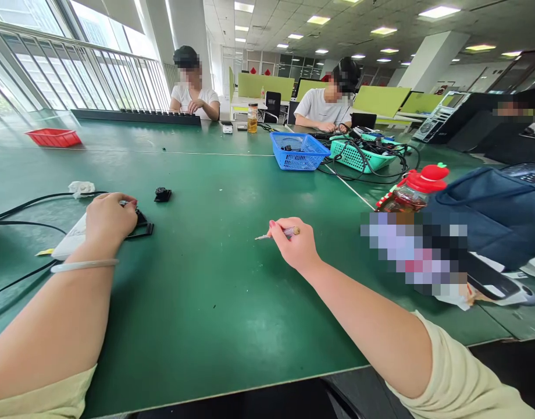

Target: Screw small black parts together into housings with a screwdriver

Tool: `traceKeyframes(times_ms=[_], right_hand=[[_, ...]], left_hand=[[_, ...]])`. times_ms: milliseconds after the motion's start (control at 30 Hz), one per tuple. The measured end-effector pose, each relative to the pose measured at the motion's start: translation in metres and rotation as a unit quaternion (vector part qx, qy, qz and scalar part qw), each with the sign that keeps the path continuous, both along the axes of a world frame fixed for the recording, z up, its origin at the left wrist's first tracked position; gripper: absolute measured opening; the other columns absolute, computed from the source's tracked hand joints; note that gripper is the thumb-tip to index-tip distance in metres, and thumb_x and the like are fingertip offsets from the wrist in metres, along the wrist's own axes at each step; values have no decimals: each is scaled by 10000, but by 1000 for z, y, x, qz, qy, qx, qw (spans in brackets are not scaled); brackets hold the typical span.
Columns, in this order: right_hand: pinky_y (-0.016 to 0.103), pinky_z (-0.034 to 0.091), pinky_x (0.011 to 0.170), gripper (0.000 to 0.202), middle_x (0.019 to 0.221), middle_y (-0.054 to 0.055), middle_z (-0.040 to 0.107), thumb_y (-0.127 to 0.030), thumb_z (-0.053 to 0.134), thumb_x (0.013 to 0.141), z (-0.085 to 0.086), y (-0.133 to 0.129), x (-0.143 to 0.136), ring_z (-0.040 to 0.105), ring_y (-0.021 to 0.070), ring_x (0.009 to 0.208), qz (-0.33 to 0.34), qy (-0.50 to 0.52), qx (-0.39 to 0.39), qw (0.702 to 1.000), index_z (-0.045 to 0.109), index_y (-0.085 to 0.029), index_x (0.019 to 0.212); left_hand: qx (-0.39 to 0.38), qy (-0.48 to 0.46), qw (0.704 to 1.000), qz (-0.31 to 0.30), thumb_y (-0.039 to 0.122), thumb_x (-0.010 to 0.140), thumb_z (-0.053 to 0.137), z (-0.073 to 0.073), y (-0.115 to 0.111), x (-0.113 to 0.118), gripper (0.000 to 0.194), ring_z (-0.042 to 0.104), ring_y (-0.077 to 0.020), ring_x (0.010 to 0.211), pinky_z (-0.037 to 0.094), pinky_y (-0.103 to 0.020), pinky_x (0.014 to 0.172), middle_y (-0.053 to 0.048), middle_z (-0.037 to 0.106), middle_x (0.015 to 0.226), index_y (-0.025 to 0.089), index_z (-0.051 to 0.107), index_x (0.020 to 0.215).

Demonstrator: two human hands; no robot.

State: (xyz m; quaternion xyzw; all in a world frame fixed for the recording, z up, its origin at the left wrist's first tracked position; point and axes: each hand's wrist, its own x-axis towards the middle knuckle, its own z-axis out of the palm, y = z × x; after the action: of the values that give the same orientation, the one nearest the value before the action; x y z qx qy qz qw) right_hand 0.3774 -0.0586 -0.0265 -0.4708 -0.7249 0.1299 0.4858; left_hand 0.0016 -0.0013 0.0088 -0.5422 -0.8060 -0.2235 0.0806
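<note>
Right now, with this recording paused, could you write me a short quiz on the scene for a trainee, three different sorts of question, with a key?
1. Multiple choice: what is the right hand holding?
A) a red tray
B) a slim pointed tool
C) a glass jar

2. True or false: as seen in the picture, the blue basket stands to the left of the green basket.

3. Fill in the blank: the pale bracelet is worn on the person's ____ wrist.

Key: 1 B; 2 true; 3 left.
</note>
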Motion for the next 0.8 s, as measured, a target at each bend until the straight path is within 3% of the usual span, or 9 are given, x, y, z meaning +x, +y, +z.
traceKeyframes(times_ms=[133, 267, 533, 800], right_hand=[[332, 489, 793, 450, 553, 0, 644, -362, 471, 948, 0, -1, 0, 648, 175, 664, 1, 2, 1, 1000, 569, -227, 530], [328, 492, 784, 450, 547, -2, 637, -366, 466, 946, 1, -1, 0, 645, 171, 643, 2, -2, 0, 1000, 558, -229, 527], [318, 487, 767, 459, 566, 2, 648, -375, 462, 949, 1, -2, 0, 649, 171, 671, -1, -5, -6, 1000, 559, -229, 525], [323, 488, 759, 463, 562, 3, 645, -352, 465, 951, 2, -2, 0, 636, 170, 648, 4, -10, 3, 1000, 542, -225, 513]], left_hand=[[11, -40, 999, 15, 281, 870, 508, -2, 2, -5, 304, 605, -298, 1174, 443, -447, 1060, -136, 730, 1071, 148, 733, 1025], [35, -52, 998, -7, 217, 833, 519, -5, 2, -9, 402, 587, -272, 1204, 430, -421, 1071, -126, 704, 1180, 164, 693, 1191], [-35, -63, 997, -39, 140, 803, 479, -9, 3, -15, 487, 654, -217, 1074, 479, -331, 986, -57, 706, 1216, 216, 683, 1238], [-80, -6, 996, -35, 160, 775, 479, -5, 3, -16, 473, 652, -254, 1013, 509, -340, 904, -71, 711, 1161, 229, 723, 1174]])
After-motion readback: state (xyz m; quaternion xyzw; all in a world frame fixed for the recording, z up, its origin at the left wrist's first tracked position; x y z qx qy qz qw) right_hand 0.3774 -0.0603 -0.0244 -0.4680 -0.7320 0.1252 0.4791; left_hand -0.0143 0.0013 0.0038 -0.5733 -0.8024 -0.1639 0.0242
